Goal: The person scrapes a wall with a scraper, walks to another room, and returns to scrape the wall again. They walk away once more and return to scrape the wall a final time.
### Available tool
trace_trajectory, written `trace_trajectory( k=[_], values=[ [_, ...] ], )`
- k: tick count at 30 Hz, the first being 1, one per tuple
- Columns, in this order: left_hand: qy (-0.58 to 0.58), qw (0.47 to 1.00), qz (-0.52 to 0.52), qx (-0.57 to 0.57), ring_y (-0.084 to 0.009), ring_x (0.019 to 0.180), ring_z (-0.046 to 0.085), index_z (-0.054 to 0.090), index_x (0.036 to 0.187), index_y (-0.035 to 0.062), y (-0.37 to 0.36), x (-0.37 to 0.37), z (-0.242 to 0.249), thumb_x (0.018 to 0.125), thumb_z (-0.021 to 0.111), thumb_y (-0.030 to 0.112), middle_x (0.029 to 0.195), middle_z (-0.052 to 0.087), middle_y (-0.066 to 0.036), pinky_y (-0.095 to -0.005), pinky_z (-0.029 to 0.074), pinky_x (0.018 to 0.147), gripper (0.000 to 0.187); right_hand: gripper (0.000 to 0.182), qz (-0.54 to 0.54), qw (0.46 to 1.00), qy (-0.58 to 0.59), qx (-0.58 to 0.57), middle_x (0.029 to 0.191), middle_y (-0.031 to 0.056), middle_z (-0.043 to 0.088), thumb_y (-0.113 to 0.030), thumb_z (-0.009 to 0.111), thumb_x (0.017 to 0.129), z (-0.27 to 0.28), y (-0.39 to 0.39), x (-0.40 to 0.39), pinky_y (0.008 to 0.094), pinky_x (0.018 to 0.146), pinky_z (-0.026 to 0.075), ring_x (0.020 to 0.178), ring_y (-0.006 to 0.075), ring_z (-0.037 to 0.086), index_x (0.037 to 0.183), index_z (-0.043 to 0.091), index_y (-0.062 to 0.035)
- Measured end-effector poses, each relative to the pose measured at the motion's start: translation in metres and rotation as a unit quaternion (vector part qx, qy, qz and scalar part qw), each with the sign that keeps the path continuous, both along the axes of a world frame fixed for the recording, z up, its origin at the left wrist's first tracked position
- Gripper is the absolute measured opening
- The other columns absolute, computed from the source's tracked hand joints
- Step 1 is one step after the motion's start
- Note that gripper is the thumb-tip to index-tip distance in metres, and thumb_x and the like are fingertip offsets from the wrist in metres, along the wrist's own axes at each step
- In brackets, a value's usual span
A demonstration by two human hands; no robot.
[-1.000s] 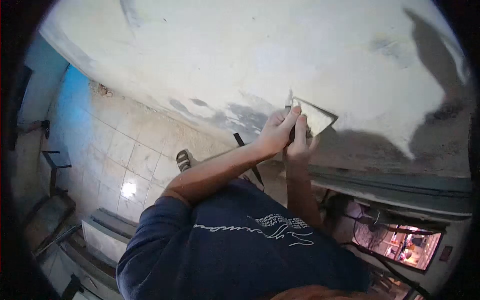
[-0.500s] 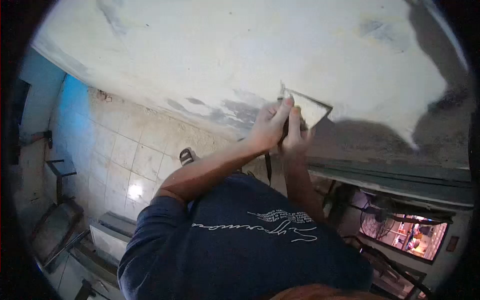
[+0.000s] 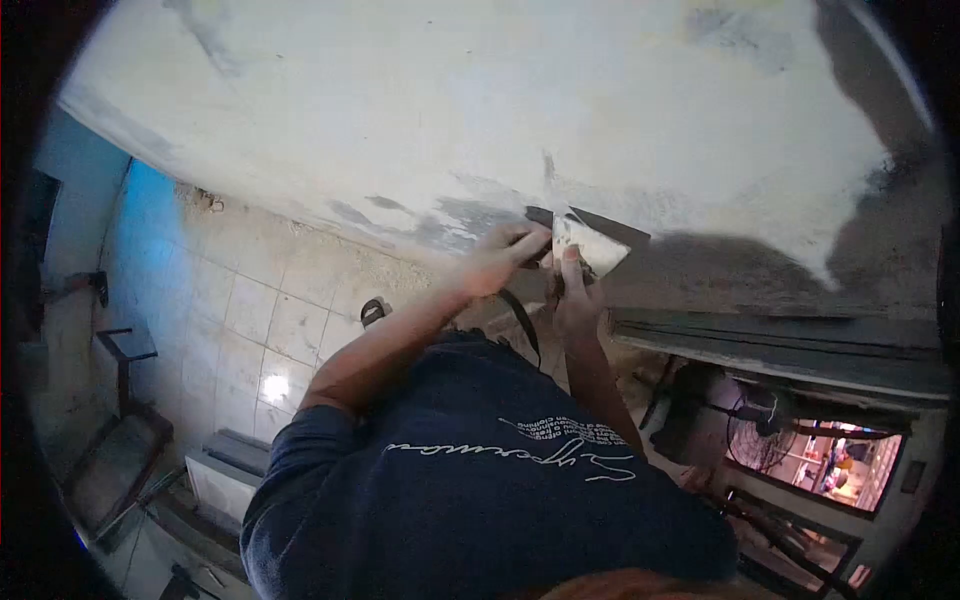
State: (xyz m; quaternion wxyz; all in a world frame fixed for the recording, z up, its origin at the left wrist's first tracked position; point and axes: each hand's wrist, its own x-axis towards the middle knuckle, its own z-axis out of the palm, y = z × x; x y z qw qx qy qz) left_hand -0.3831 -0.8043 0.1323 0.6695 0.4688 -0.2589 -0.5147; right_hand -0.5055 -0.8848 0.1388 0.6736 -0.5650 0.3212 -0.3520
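My right hand (image 3: 580,310) is closed around a broad putty knife (image 3: 592,248), its triangular blade coated with pale putty and lifted in front of the wall. Just to the left, my left hand (image 3: 498,260) is closed with its fingers pinched at the edge of a dark flat blade (image 3: 540,216), which looks like a second scraper; its handle is hidden by the fingers. The two blades meet or overlap in this view. Behind them rises the pale wall (image 3: 420,100), smeared with grey patches and a larger dark bare area (image 3: 740,265) at right.
A grey ledge (image 3: 780,345) runs along the lower right, with a fan (image 3: 755,440) and a framed opening (image 3: 845,465) below it. Pale floor tiles (image 3: 270,300) lie at left, near a sandalled foot (image 3: 373,311), with furniture (image 3: 215,480) at lower left.
My hands have moved apart and a little lower. The left hand has shifted left, drawing the dark blade aside, while the right hand's putty knife has tilted and shows more putty.
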Motion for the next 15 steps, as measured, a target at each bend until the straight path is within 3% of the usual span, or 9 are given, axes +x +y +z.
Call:
trace_trajectory(
  k=[3,4,7,11,15],
  values=[
    [-0.162,0.986,0.03,0.029,-0.0166,0.089,0.06,0.062,0.104,-0.0008,0.025,0.026,-0.019,0.094,0.05,0.029,0.094,0.065,-0.009,-0.0301,0.047,0.081,0.034,0.036,0.037,0.991,0.122,-0.051,0.06,-0.0018,0.05,-0.034,0.048,0.095,0.007,0.003,-0.02,0.021,0.043,0.032,0.046,0.006,0.04,0.087,0.062,-0.0023],
    [-0.242,0.967,0.044,0.066,-0.018,0.091,0.06,0.063,0.103,-0.0005,0.036,0.039,-0.029,0.093,0.052,0.025,0.095,0.066,-0.01,-0.0302,0.047,0.081,0.03,0.036,0.033,0.991,0.123,-0.048,0.06,-0.0018,0.05,-0.034,0.048,0.095,0.006,0.004,-0.016,0.021,0.043,0.032,0.046,0.006,0.04,0.087,0.062,-0.0023],
    [-0.332,0.931,0.051,0.145,-0.0182,0.093,0.061,0.063,0.105,0.0007,0.061,0.043,-0.017,0.092,0.054,0.024,0.097,0.066,-0.011,-0.0314,0.048,0.084,0.028,0.041,0.07,0.994,0.067,-0.045,0.059,0.0001,0.053,-0.037,0.046,0.095,0.009,0.004,-0.023,0.0206,0.042,0.032,0.046,0.0064,0.041,0.087,0.063,0.0],
    [-0.254,0.966,-0.018,0.052,-0.0186,0.1,0.058,0.06,0.112,0.0008,0.058,0.028,0.009,0.093,0.053,0.025,0.104,0.064,-0.011,-0.0335,0.046,0.087,0.032,0.038,0.085,0.994,0.074,-0.007,0.063,-0.0012,0.053,-0.035,0.047,0.095,0.01,0.001,-0.026,0.0218,0.045,0.034,0.051,0.0043,0.044,0.084,0.063,-0.0025],
    [-0.187,0.981,-0.026,-0.048,-0.0192,0.101,0.057,0.056,0.119,0.0006,0.03,0.0,0.034,0.095,0.05,0.029,0.106,0.063,-0.011,-0.0345,0.045,0.088,0.037,0.033,0.112,0.993,0.009,0.024,0.067,-0.001,0.054,-0.033,0.05,0.094,0.036,0.005,-0.009,0.0225,0.045,0.034,0.053,0.0056,0.045,0.083,0.06,-0.0035]
  ],
)
